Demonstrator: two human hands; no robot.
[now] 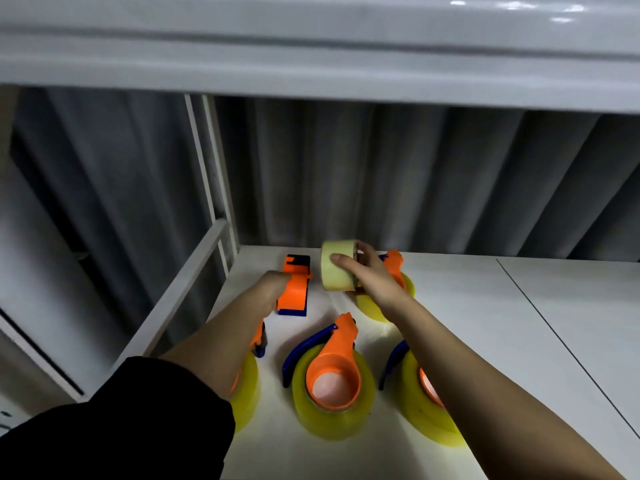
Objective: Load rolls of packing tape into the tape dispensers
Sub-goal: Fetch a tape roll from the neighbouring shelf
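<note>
On the white desk (485,306) stand four loaded dispensers (332,379), yellow rolls on orange cores. At the back, the left hand (273,285) grips an empty dispenser (294,289). The right hand (370,271) holds a tape roll (337,266) just beside it, above the desk.
</note>
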